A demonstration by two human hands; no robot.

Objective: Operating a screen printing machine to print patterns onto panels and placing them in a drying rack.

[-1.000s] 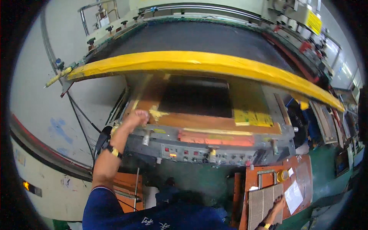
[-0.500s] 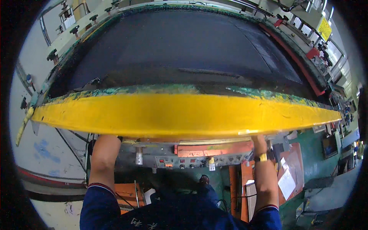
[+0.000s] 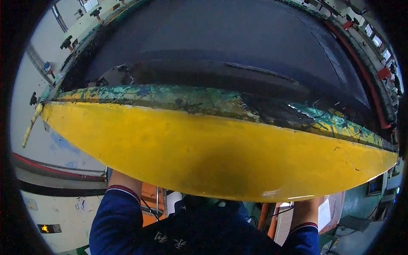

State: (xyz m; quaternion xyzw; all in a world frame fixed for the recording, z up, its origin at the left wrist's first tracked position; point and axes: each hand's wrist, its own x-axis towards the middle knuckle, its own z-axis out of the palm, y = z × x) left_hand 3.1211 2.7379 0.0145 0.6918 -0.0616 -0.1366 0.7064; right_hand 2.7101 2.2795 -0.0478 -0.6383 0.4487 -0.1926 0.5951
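A wide yellow front panel (image 3: 204, 148) spans the view in front of me, along the near side of a large screen-printing frame. Its upper rim (image 3: 170, 97) is smeared with green, black and yellow ink. Behind it stretches the dark screen mesh (image 3: 204, 38), with wet-looking dark ink along the near side. My left forearm (image 3: 125, 180) goes up beneath the panel at the left, and my right forearm (image 3: 306, 210) does so at the right. Both hands are hidden by the panel, so I cannot see whether they touch or hold anything.
Black clamp knobs (image 3: 66, 43) line the left side rail. A red strip (image 3: 361, 78) runs along the right inside the frame. At the left, a yellowish handle (image 3: 32, 127) sticks out near the corner. Orange boards (image 3: 151, 197) and white papers lie low, beside my body.
The yellow panel now shows much more of its face and looks nearer and tilted down to the right. It covers the control panel and more of both forearms, which were visible before.
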